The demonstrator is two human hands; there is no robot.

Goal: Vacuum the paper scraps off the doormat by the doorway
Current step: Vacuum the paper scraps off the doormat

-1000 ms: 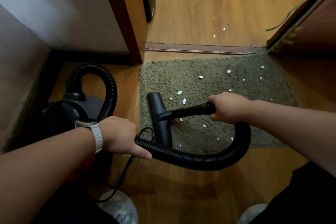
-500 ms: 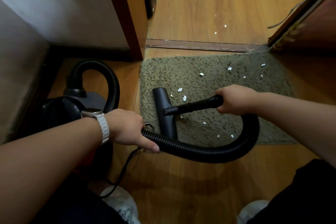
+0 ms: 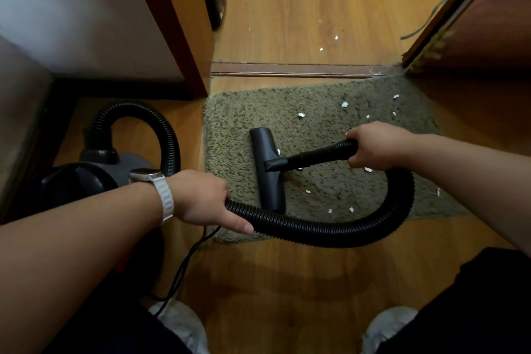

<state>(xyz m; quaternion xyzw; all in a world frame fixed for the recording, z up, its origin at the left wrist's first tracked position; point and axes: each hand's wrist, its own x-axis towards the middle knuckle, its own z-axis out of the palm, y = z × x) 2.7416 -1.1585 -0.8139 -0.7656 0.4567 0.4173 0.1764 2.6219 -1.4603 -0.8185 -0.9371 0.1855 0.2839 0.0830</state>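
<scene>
Head view is looking down past your two forearms. At your 9 o'clock the vacuum body (image 3: 74, 184) is sitting on the floor in the corner. Its dark casing is closed, so whatever is lying inside is hidden.

Nearest you, at 6 o'clock, your pale shoes (image 3: 184, 322) are standing on the wooden floor (image 3: 273, 296). A thin power cord (image 3: 184, 264) is trailing past the left one.

Your left hand (image 3: 201, 198), with a white-strapped watch (image 3: 161, 192) on the wrist, is curling around the ribbed black hose (image 3: 330, 231) at 8 o'clock, forefinger lying along it. The hose is looping round through 4 o'clock and rising into your right hand (image 3: 376, 146), whose fingers are wrapping tightly round the rigid wand (image 3: 319, 154). The wand is running toward 9 o'clock into the nozzle head (image 3: 267, 169), which is lying flat on the left half of the doormat (image 3: 235, 123).

The doormat, olive and shaggy, is lying at 12 o'clock, just short of the threshold strip (image 3: 287, 69). White paper scraps (image 3: 301, 115) are lying scattered across it, mostly from 12 to 4 o'clock of the nozzle head, a few right beside the wand.

Beyond the strip, loose scraps (image 3: 336, 37) are dotting the next room's floor. A brown door frame (image 3: 175, 37) is standing at 11 o'clock, and a dark door (image 3: 488, 23) is edging in at 2 o'clock, near the doormat's far right corner.
</scene>
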